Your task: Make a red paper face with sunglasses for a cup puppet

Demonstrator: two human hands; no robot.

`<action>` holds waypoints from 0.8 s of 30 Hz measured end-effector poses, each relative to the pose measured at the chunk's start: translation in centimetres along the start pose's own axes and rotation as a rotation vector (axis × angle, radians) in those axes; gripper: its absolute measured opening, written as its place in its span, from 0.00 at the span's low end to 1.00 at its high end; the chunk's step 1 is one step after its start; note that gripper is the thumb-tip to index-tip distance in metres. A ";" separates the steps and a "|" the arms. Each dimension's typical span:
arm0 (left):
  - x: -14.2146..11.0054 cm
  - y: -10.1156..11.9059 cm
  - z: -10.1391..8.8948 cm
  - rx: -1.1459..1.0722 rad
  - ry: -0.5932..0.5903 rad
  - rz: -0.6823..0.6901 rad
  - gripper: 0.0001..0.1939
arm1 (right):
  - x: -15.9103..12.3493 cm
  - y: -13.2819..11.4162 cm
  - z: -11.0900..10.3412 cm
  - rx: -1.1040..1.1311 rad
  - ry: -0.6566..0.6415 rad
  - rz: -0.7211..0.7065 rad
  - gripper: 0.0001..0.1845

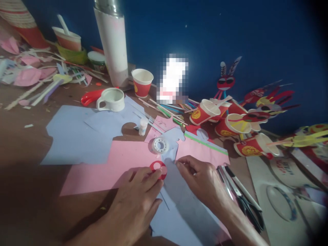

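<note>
My left hand (pixel 139 194) lies with its fingers stretched out, the fingertips resting on a red paper circle (pixel 154 166) that bears pale pink round patches. Under that circle are sheets of pink paper (pixel 89 181) and blue-grey paper (pixel 176 218). To the right, my right hand (pixel 200 176) is held just above the paper with thumb and forefinger pinched together; whatever is between them is too small to make out. A white tape roll (pixel 160 146) sits just beyond the red circle, and a small white bottle (pixel 143 126) stands behind it.
Scissors (pixel 246 205) and pens lie right of my right hand. Red paper cups (pixel 205 111) with paper insect figures stand at the back right. A white mug (pixel 111 99), a tall flask (pixel 112 44) and a paper cup (pixel 142 83) stand behind. Paper scraps (pixel 28 75) cover the far left.
</note>
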State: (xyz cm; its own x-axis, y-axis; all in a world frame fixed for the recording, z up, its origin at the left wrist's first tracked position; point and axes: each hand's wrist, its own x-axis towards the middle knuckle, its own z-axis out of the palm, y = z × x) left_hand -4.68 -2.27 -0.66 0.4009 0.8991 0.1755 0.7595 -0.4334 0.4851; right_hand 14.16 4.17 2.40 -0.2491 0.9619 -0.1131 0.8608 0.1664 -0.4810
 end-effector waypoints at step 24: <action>-0.3 -0.5 0.6 -0.025 -0.004 0.002 0.14 | 0.3 -0.3 3.5 0.020 -0.023 -0.154 0.06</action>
State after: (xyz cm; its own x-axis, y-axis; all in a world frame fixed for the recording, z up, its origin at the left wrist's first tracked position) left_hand -4.88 -2.36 -1.52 0.4043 0.8981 0.1734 0.7458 -0.4334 0.5059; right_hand 12.31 3.69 -0.51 -0.3876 0.9201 -0.0566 0.8029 0.3068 -0.5112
